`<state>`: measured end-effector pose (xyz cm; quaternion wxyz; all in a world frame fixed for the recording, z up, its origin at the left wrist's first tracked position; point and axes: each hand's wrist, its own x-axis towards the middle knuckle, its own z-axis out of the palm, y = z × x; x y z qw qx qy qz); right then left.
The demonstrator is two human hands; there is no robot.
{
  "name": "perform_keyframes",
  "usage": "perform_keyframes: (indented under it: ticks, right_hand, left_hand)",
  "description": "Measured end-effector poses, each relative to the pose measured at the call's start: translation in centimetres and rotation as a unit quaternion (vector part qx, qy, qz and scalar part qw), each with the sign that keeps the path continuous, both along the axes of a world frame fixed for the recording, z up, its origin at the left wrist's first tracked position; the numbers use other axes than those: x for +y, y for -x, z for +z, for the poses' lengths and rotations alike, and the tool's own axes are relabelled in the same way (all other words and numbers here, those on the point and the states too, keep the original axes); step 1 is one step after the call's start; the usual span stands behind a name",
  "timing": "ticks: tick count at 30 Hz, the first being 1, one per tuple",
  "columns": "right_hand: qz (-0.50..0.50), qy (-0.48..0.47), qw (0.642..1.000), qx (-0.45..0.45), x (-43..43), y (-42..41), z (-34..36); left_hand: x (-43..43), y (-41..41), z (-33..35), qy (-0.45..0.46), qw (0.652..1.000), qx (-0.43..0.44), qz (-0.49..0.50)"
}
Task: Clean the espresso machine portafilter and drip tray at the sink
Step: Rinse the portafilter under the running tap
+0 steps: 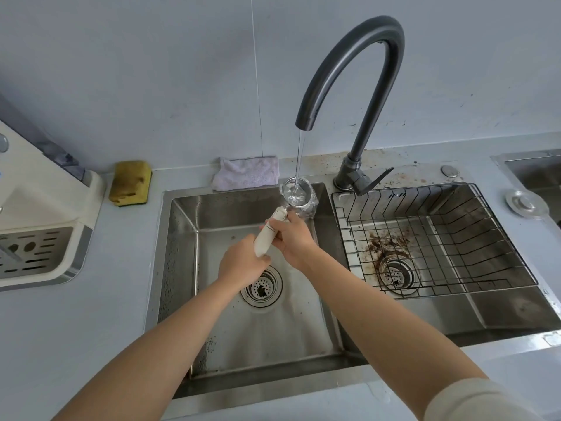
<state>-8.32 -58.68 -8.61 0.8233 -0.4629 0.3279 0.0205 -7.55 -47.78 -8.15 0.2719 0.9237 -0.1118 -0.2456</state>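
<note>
Portafilter: held over the left basin of the sink, at 12 o'clock from the drain strainer. It is tilted, with the white handle pointing to 7 o'clock and the metal head to 1 o'clock. The head sits under the faucet spout; a thin water stream falls into the basket and spills over.

Left grip: closed round the lower end of the handle, fingers curled, with the end of the handle at the knuckles. The portafilter head lies at 1 o'clock from this grip.

Right grip: closed round the upper handle just below the head, fingers wrapped across the white shaft. The head is at 12 o'clock from it, touching. The two grips are just beside each other on the handle.

Drip tray: slotted grate, still seated at the base of the cream espresso machine on the desk, at 9 o'clock from the sink and well apart from both grips.

Other:
- A wire rack sits in the right basin, with brown coffee residue around that drain.
- A yellow sponge and a pale cloth lie along the back edge, at 11 o'clock from the left basin.
- A round metal cover lies at 3 o'clock.
</note>
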Motion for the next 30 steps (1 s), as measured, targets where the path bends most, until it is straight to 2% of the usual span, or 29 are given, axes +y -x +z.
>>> perform_keyframes:
  ticks: [12, 18, 25, 30]
  right_hand:
    - [0.016, -0.047, 0.998, -0.032, 1.5, -1.5, 1.5]
    - [0.020, -0.066, 0.997, -0.035, 1.4, -1.4, 1.8]
    - [0.025, -0.052, 0.998, -0.026, 1.4, -1.1, 2.0]
    - [0.031, 0.022, 0.999, 0.021, 1.1, -0.8, 1.5]
  left_hand:
    - [1.4, -0.2, 1.3, -0.101, 0.976, -0.189, -0.026]
    - [1.7, -0.4, 0.9, -0.112, 0.965, -0.235, -0.038]
    - [1.5, 0.0, 0.5, -0.099, 0.968, -0.228, -0.037]
    - [1.0, 0.0, 0.6, -0.076, 0.991, -0.106, -0.022]
